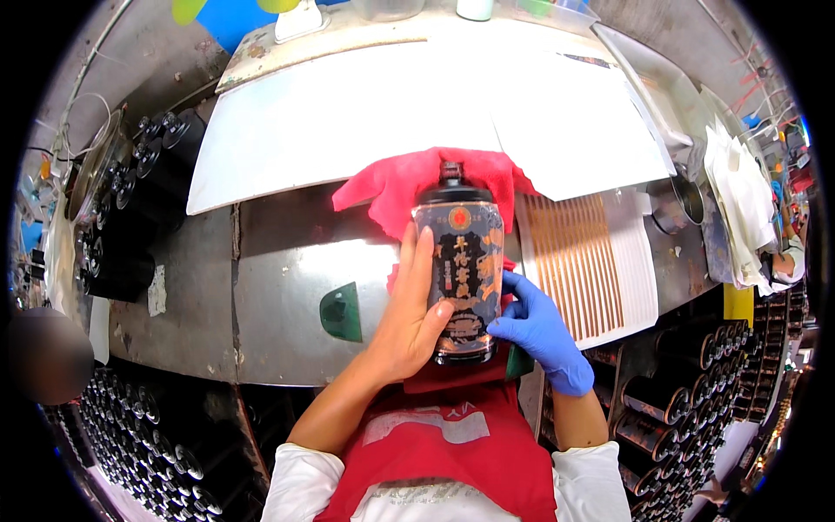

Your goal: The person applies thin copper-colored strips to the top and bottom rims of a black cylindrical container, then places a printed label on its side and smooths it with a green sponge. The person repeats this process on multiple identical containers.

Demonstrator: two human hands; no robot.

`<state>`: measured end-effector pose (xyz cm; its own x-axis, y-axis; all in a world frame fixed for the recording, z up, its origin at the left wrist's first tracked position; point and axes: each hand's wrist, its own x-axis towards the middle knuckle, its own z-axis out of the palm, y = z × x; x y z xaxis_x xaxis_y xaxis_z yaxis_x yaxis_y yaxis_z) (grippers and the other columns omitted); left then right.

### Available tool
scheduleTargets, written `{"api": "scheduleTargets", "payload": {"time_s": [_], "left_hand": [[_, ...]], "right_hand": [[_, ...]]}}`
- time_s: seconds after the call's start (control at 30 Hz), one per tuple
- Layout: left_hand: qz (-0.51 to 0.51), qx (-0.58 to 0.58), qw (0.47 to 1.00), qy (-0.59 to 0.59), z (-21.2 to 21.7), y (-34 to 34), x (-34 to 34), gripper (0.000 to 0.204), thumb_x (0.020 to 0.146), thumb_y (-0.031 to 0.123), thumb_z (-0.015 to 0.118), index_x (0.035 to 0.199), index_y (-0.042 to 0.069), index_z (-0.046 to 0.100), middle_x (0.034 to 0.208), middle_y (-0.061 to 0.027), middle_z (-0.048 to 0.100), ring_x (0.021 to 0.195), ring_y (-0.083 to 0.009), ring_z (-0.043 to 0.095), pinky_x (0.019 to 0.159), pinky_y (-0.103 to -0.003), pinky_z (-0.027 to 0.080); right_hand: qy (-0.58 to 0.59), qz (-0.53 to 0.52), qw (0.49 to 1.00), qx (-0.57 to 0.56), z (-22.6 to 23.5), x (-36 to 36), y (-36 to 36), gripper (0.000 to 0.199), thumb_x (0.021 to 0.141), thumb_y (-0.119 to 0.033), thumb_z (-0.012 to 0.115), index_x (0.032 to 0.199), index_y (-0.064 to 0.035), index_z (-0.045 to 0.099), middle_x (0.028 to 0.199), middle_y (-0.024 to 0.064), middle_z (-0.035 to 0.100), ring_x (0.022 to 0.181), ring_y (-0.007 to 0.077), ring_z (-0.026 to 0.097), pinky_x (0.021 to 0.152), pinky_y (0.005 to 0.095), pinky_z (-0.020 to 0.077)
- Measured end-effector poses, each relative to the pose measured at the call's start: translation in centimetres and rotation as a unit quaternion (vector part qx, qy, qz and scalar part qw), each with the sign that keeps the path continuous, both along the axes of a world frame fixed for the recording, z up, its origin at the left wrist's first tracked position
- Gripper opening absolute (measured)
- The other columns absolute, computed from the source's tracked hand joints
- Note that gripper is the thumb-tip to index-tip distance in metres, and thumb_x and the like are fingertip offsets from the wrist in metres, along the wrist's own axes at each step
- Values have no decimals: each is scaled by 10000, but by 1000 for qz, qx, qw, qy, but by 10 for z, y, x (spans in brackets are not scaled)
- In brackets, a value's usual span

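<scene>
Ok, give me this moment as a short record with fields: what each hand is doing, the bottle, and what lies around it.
left hand: bare, wrapped around the left side of the bottle
right hand: blue glove, fingers on the bottle's lower right side
bottle: dark, ornate gold and orange label, black cap, held above the bench
red cloth: lies behind the bottle
metal bench: bare steel under the hands
sheet of striped labels: right of the bottle
rows of dark bottles: lower left, below the bench

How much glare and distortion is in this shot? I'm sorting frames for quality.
Head view: strong glare on the steel worktop left of the bare left hand; fisheye bends the white boards and table edges; corners go black; the dark bottle and gloved right hand are sharp.
</scene>
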<state>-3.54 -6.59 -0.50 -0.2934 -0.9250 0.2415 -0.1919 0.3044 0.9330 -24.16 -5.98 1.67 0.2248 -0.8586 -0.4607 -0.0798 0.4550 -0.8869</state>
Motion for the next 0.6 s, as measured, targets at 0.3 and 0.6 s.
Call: {"api": "scheduleTargets", "payload": {"time_s": [0.3,0.6], "left_hand": [[-8,79,996,45,13,-11,0,779,918,278,480,1439,-63,13,1504,-277,31,1406,-384,61,1120,-393,99],[-7,120,991,64,18,-23,8,817,864,192,528,1443,-52,5,1503,-278,57,1405,-369,100,1117,-379,139]], "right_hand": [[12,-9,997,-80,16,16,-57,592,809,-236,695,1288,17,455,1025,61,601,801,85,555,697,232,470],[-14,8,999,34,22,4,-87,401,964,-372,445,1086,-28,609,722,10,561,596,51,477,516,208,397]]}}
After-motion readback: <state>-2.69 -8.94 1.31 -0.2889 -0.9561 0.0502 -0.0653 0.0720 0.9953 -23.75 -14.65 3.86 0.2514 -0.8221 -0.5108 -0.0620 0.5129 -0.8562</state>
